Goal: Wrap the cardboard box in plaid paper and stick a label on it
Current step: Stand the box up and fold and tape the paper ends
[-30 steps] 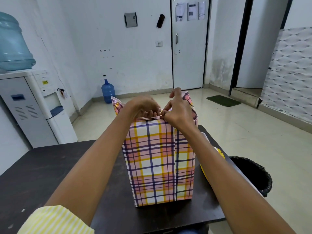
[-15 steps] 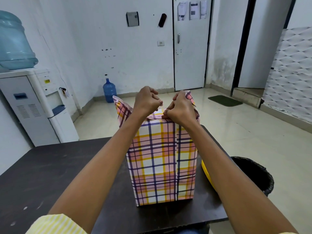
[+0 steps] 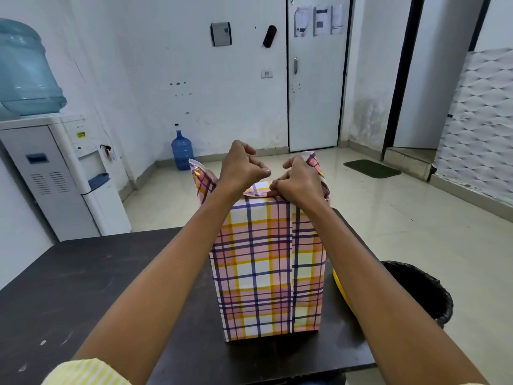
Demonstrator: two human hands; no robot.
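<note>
A white plastic water dispenser (image 3: 55, 176) carrying a blue bottle is standing at the far left, beside the dark rectangular table (image 3: 83, 287). The left hand (image 3: 241, 170) is hovering just above the top of the tall box (image 3: 266, 273), its fingers curled in; whether they are pinching anything cannot be told. The box is standing upright on the table's right part, with pink, yellow and navy plaid paper (image 3: 202, 180) covering its sides and sticking up loose at both top corners. The right hand (image 3: 298, 182) is resting on the top's near edge, its curled fingers pinching a folded paper flap. A round black bin (image 3: 424, 290) is sitting on the floor at the right.
</note>
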